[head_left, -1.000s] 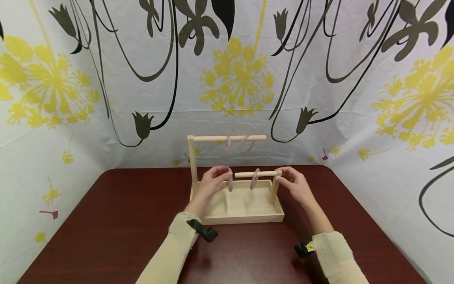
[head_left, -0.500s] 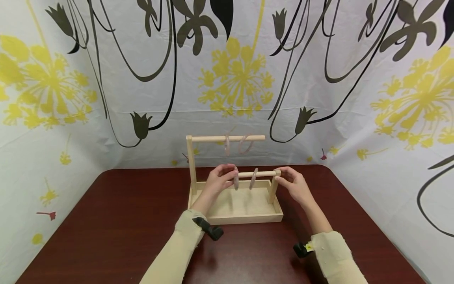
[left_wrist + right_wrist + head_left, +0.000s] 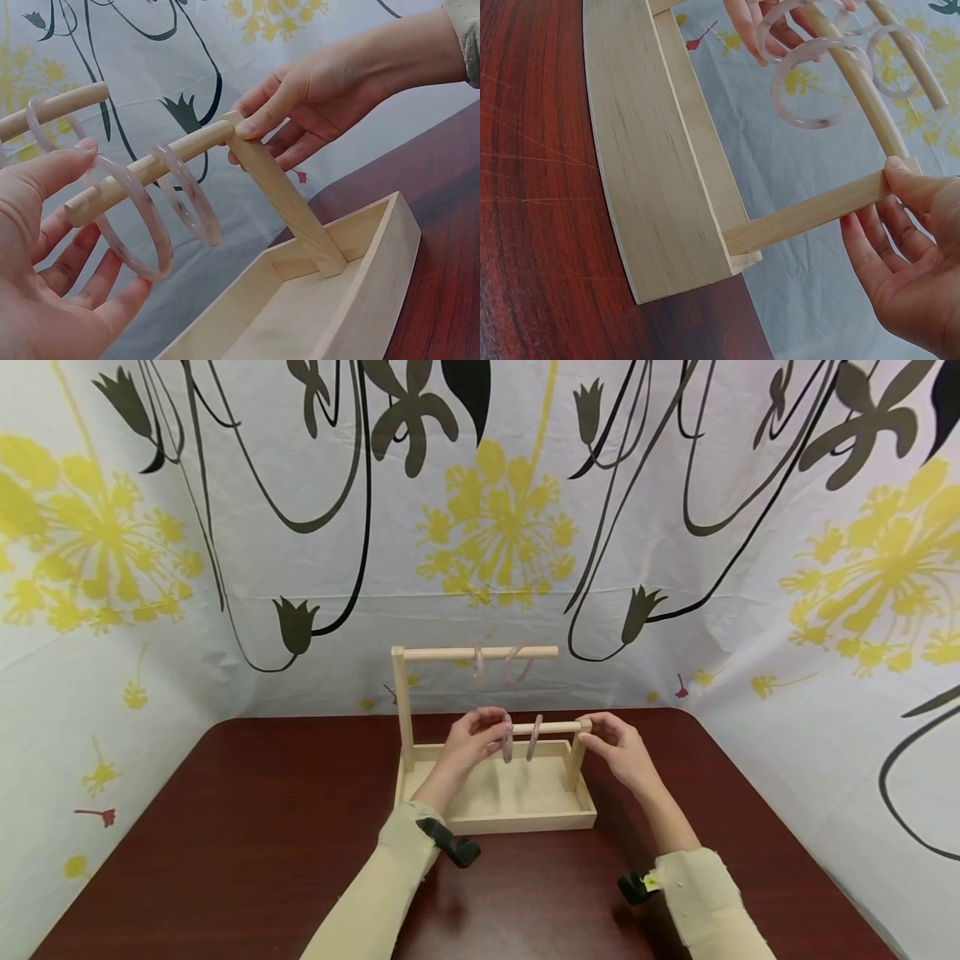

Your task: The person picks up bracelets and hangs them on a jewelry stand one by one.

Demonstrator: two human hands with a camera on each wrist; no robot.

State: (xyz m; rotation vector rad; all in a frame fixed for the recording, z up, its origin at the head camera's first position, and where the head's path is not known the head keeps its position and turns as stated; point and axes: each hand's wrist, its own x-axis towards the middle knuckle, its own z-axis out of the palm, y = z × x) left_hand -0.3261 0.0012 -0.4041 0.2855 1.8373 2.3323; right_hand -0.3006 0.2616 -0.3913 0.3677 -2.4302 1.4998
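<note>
My left hand point(image 3: 467, 743) pinches a pale translucent bangle point(image 3: 157, 240) between thumb and fingertips. This bangle encircles the free left end of the lower wooden bar point(image 3: 558, 727). Another bangle point(image 3: 533, 739) hangs on the same bar, slightly to the right. My right hand point(image 3: 618, 747) grips the top of the short post point(image 3: 289, 199), where bar and post meet, thumb on one side and fingers on the other. Both posts rise from a shallow wooden tray point(image 3: 517, 822). On the taller upper bar point(image 3: 442, 654) hang two more bangles, one point(image 3: 479, 668) left of the other point(image 3: 506, 673).
The stand rests on a dark red-brown table point(image 3: 225, 835). Behind it hangs a white cloth point(image 3: 510, 618) with yellow and grey plant prints. A small black camera point(image 3: 459, 850) is strapped to the left wrist, another point(image 3: 634, 887) to the right.
My left hand has moved right, bringing its bangle from just off the lower bar's free end to around it. The right hand keeps its grip on the post.
</note>
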